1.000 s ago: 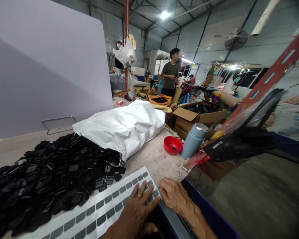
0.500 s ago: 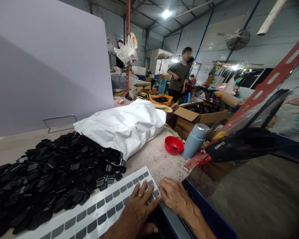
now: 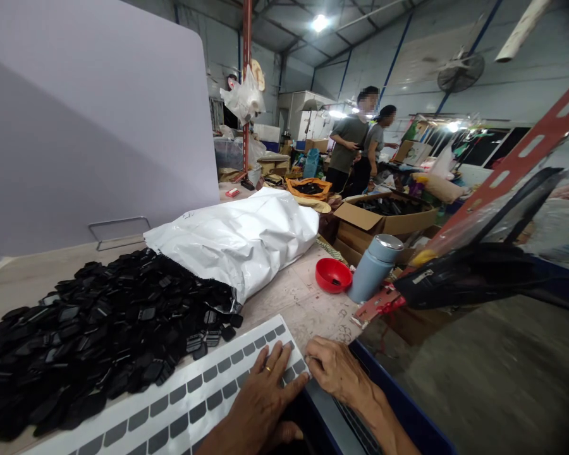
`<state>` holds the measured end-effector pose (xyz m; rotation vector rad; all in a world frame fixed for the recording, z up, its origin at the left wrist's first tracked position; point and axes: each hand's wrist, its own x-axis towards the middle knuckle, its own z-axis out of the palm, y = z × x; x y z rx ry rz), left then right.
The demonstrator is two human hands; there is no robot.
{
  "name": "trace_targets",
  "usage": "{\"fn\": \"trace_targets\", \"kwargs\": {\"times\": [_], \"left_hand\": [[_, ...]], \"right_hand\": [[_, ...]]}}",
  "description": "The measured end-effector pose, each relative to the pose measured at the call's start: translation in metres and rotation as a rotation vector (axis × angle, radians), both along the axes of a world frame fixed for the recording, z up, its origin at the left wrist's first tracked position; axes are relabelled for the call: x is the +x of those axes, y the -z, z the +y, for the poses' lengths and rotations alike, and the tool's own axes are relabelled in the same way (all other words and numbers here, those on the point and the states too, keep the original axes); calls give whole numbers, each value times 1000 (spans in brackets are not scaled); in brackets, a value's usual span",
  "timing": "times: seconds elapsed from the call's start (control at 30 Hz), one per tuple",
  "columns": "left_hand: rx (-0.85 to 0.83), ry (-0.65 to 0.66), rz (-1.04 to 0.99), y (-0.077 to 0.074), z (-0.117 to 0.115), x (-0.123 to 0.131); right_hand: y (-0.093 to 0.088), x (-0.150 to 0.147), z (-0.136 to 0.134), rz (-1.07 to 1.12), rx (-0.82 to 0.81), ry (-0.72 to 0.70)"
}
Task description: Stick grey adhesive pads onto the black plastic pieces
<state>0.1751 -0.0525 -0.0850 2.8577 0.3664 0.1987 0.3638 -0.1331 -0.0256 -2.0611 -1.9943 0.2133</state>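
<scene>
A white sheet (image 3: 207, 381) with rows of dark grey rounded stickers lies slantwise along the front of the table. My left hand (image 3: 260, 395) rests flat on its right part, fingers stretched over the stickers; a ring is on one finger. Close to the sheet's right corner, my right hand (image 3: 336, 370) is curled with thumb and forefinger pressed together. Whatever lies in that pinch is hidden. Left of the sheet spreads a large heap of small black plastic pieces (image 3: 99, 328), some spilling from the mouth of a white plastic bag (image 3: 246, 240).
A red bowl (image 3: 332, 278) and a blue-grey flask (image 3: 372, 272) stand at the table's right edge. Below my right arm is a blue bin (image 3: 408, 414). A black bag (image 3: 464, 272) hangs by a slotted red post (image 3: 526, 158). Two people (image 3: 348, 148) stand beyond a cardboard box (image 3: 384, 215).
My hands stay almost in place, the left flat and the right pinched at the corner. The view has shifted slightly. In the background, the second person now shows more clearly to the right.
</scene>
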Motion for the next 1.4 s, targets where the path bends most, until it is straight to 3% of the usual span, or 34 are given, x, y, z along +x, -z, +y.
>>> {"fn": "trace_targets", "kwargs": {"times": [0.43, 0.77, 1.0, 1.23, 1.4], "left_hand": [[3, -17, -38, 8, 0, 1], [-49, -11, 98, -16, 0, 3], [-40, -9, 25, -6, -1, 2], [-109, 6, 61, -16, 1, 1], [-230, 74, -55, -12, 9, -7]], "right_hand": [[2, 3, 0, 36, 4, -27], [-1, 2, 1, 44, -1, -29], [-1, 5, 2, 84, -1, -39], [3, -1, -6, 103, 8, 31], [10, -6, -11, 99, 31, 88]]}}
